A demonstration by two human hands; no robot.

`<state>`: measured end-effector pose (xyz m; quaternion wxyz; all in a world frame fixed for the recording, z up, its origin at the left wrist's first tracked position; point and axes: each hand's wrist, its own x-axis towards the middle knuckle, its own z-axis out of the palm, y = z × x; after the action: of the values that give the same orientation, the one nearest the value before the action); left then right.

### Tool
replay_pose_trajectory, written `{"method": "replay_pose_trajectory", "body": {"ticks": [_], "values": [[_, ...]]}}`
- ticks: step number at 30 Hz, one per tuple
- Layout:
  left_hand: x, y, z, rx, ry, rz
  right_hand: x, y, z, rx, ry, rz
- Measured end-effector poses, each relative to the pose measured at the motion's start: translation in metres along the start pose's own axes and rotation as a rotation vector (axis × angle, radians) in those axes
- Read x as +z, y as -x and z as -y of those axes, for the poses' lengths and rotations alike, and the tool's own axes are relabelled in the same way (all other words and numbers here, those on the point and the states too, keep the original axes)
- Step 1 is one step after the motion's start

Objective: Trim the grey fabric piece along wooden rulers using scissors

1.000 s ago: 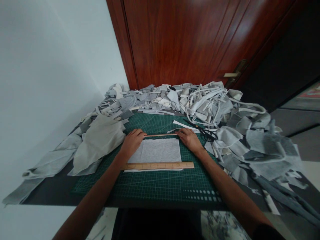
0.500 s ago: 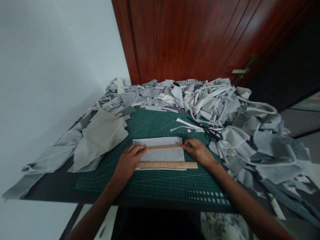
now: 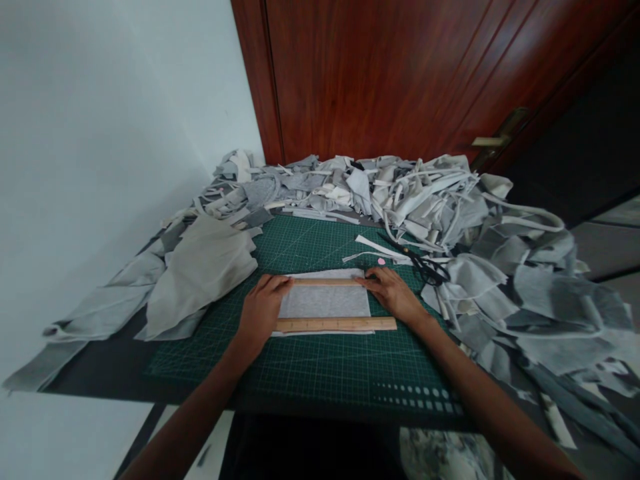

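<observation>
A light grey piece of fabric (image 3: 324,303) lies flat on a green cutting mat (image 3: 310,363). Across its far part runs a thin wooden ruler (image 3: 325,283), its two ends pinched in my hands. My left hand (image 3: 263,303) grips the left end, and my right hand (image 3: 390,290) has the right end between thumb and fingers. Nearer to me, a wider wooden ruler (image 3: 340,325) rests along the fabric's near edge, its right end reaching past the cloth. My left hand hides the fabric's left edge.
Black scissors (image 3: 427,268) lie right of the fabric beside pale strips (image 3: 375,248) and a small pink piece (image 3: 381,262). Heaped grey fabric scraps (image 3: 425,193) line the back and right. A larger cloth piece (image 3: 200,273) lies left. A wooden door (image 3: 380,80) stands behind.
Both hands have shifted the thin ruler away from me, nearer the fabric's far edge, and it lies straighter. The wider ruler stays along the near edge.
</observation>
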<state>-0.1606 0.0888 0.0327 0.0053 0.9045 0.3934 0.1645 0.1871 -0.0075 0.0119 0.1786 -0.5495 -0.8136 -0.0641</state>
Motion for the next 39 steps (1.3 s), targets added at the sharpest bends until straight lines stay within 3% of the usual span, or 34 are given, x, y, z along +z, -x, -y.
{"method": "replay_pose_trajectory", "body": {"ticks": [5, 24, 34, 39], "values": [[0.002, 0.002, 0.001, -0.013, 0.065, 0.035, 0.001, -0.005, -0.004, 0.003, -0.1, -0.014], [0.006, -0.008, 0.004, -0.063, 0.078, -0.02, 0.013, -0.021, 0.005, 0.178, -0.114, -0.1], [0.012, 0.005, -0.037, -0.086, -0.095, -0.026, 0.018, -0.021, 0.007, 0.233, -0.156, -0.191], [0.015, 0.006, -0.042, -0.11, -0.092, -0.03, 0.011, -0.02, 0.007, 0.269, -0.181, -0.232]]}}
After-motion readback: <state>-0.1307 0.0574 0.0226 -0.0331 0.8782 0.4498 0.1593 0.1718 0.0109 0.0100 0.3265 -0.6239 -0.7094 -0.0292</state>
